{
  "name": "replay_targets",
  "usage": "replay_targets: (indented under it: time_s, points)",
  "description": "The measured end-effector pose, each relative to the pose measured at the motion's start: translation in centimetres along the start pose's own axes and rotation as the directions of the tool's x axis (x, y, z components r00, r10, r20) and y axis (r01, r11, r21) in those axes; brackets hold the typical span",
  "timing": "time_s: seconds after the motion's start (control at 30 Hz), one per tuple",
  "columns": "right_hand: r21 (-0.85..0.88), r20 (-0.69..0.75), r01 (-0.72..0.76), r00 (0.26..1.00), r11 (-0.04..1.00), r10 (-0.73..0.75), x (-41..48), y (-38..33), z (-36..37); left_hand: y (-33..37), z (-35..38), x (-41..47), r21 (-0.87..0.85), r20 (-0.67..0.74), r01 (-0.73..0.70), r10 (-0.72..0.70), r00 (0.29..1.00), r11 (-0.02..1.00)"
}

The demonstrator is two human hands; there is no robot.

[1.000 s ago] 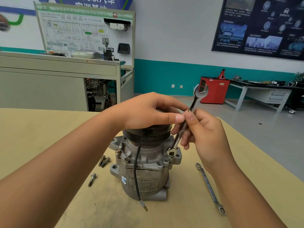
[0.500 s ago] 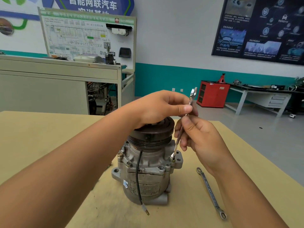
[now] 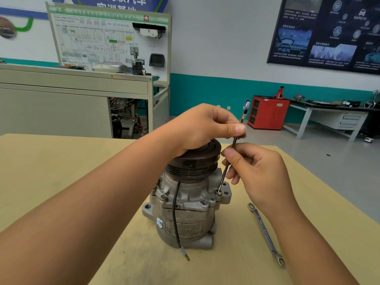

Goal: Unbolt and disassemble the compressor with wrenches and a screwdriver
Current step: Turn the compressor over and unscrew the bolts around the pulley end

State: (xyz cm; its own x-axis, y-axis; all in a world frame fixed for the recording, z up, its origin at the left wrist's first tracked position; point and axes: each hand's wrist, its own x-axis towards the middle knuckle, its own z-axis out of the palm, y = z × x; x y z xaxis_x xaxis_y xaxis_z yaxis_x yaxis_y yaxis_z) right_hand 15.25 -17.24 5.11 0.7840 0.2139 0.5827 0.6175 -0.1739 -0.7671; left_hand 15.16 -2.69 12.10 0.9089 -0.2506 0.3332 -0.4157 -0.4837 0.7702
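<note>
Compressor [image 3: 185, 202] standing on end near the centre of the table [image 3: 61, 161], pulley [image 3: 197, 161] uppermost. The left hand [image 3: 205, 128] rests its heel on the pulley and pinches the upper shaft of a slim wrench [image 3: 223, 176] between thumb and fingers. The right hand [image 3: 261, 173] pinches the same shaft lower down. The tool's lower end sits on a flange bolt [image 3: 218, 193] on the housing's right side.

Likely faults: with the tool held steeply and only by fingertips, it may slip off the bolt head and round it. A hard pull could tip the upright housing. The loose black wire [image 3: 174, 212] could snag.

A second wrench [image 3: 265, 233] lies to the right, its stamped marks too small to read. The body label [image 3: 183, 227] is worn and illegible. The far training board [image 3: 98, 38] shows "HV" beside Chinese text. The dark poster [image 3: 329, 31] carries small, unreadable captions.
</note>
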Motion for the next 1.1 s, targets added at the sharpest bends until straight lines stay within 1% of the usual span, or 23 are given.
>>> replay_targets:
  time_s: [0.13,0.23,0.3,0.43,0.57,0.7,0.83,0.9,0.97,1.0,1.03,1.1]
  points:
    - [-0.133,0.016,-0.006,1.0,0.991,0.008,-0.5,0.2,0.0,-0.2,0.0,0.0,0.007,-0.05,0.008,-0.008,0.999,1.0]
    - [-0.124,0.019,-0.021,1.0,0.992,0.023,-1.0,0.4,0.4,-0.4,-0.1,0.0,-0.029,-0.085,0.03,-0.033,0.996,0.999]
    - [-0.127,0.019,-0.016,1.0,0.992,0.018,-1.0,0.5,0.5,-0.5,-0.2,-0.1,-0.047,-0.076,0.035,-0.038,0.996,0.998]
    - [-0.095,0.018,-0.045,0.999,0.994,0.046,-0.7,0.6,0.6,-0.7,-0.6,-0.1,-0.095,-0.02,0.05,-0.052,0.998,0.994]
    - [-0.052,0.044,-0.066,0.997,0.996,0.069,-0.6,1.0,0.6,-0.9,-1.0,-0.4,-0.179,0.075,-0.001,0.014,0.997,0.984]
    - [-0.05,0.03,-0.034,0.999,0.998,0.036,-0.6,1.3,0.8,-1.2,-1.5,-0.5,-0.222,0.149,0.009,0.025,0.989,0.975]
    - [-0.06,0.003,0.009,1.0,0.998,-0.009,-0.9,1.6,1.0,-1.2,-1.5,-0.6,-0.301,0.194,0.053,0.007,0.981,0.952]
    - [-0.051,0.003,0.029,1.0,0.998,-0.029,-0.9,1.7,1.1,-0.9,-1.5,-0.8,-0.27,0.172,0.056,-0.009,0.985,0.961]
    - [-0.037,0.001,0.041,0.999,0.998,-0.041,-0.9,1.8,1.1,-0.6,-1.5,-1.1,-0.194,0.122,0.038,-0.014,0.992,0.98]
    - [-0.033,-0.002,0.043,0.999,0.999,-0.043,-0.9,1.9,1.2,-0.5,-1.5,-1.2,-0.119,0.08,0.021,-0.012,0.997,0.993]
    - [-0.03,-0.001,0.045,0.999,0.999,-0.045,-0.9,1.9,1.2,-0.3,-1.5,-1.4,-0.011,0.021,0.002,-0.002,1.0,1.0]
    - [-0.012,0.011,0.039,0.999,0.999,-0.039,-1.0,1.9,1.3,0.0,-1.3,-1.8,0.207,-0.108,-0.015,0.038,0.993,0.978]
